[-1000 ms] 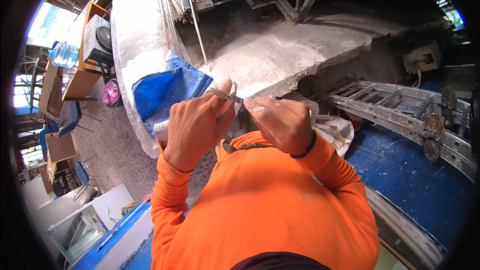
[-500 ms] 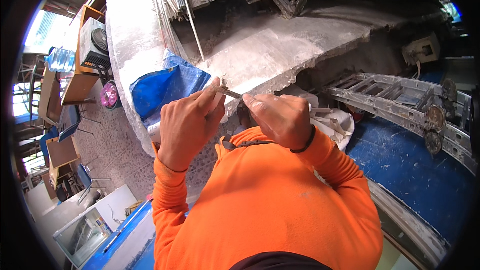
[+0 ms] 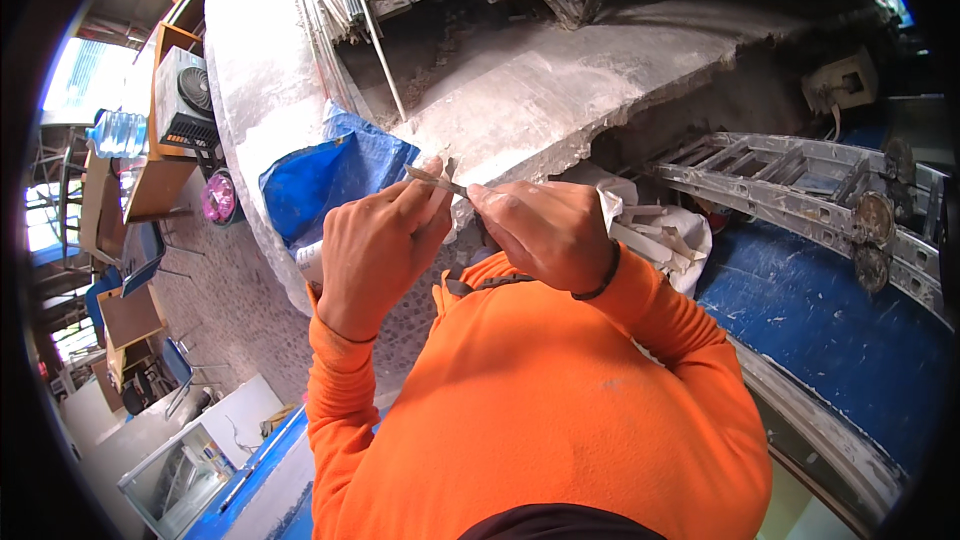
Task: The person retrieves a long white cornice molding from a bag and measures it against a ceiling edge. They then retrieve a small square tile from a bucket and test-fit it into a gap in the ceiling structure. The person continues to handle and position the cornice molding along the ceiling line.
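In front of my orange-sleeved chest, my hands meet around a thin, flat, greyish blade (image 3: 432, 179). My right hand (image 3: 553, 232) is closed, pinching the blade's right end between thumb and fingers; any handle is hidden. My left hand (image 3: 372, 248) is closed in a pinch on a small pale piece (image 3: 436, 203), partly covered by the fingers. The blade lies across the top of this piece, at the left fingertips. Beyond the left hand, a crumpled blue sheet (image 3: 325, 175) rests on a dusty, whitish slab (image 3: 520, 90).
An aluminium ladder (image 3: 790, 175) lies on a blue surface (image 3: 800, 310) at right. White scrap pieces (image 3: 660, 240) sit in a pale sack beside my right arm. Long thin rods (image 3: 320, 10) lie on the slab. Chairs, an outdoor fan unit (image 3: 187, 100) and a glass case (image 3: 180, 480) stand left.
My right hand has moved left, sliding the blade farther across the left fingertips, so its tip now sticks out past them. The left hand stays nearly in place.
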`<state>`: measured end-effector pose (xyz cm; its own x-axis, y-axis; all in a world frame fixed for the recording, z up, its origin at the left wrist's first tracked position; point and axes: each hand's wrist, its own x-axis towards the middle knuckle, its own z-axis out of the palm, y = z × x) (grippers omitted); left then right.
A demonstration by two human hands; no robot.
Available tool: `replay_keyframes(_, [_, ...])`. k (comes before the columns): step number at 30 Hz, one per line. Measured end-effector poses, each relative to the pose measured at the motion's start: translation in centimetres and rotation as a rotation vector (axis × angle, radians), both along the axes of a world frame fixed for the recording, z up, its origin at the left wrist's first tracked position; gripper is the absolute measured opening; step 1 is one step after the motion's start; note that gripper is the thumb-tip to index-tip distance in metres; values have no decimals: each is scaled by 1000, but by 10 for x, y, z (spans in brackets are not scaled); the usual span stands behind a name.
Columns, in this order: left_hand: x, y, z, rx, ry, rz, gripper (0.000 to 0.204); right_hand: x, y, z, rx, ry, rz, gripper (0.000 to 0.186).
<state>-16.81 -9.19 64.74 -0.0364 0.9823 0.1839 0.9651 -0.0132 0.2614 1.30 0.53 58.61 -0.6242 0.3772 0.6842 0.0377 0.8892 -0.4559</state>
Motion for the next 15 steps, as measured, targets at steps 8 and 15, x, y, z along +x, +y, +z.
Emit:
replay_keyframes(8, [1,-5,4,-19,14,19,10,2,-4,11,-13,-106,8,28])
replay_keyframes(15, [-4,-7,-2,79,-62,63,24,7,0,6,45,-99,-16,26])
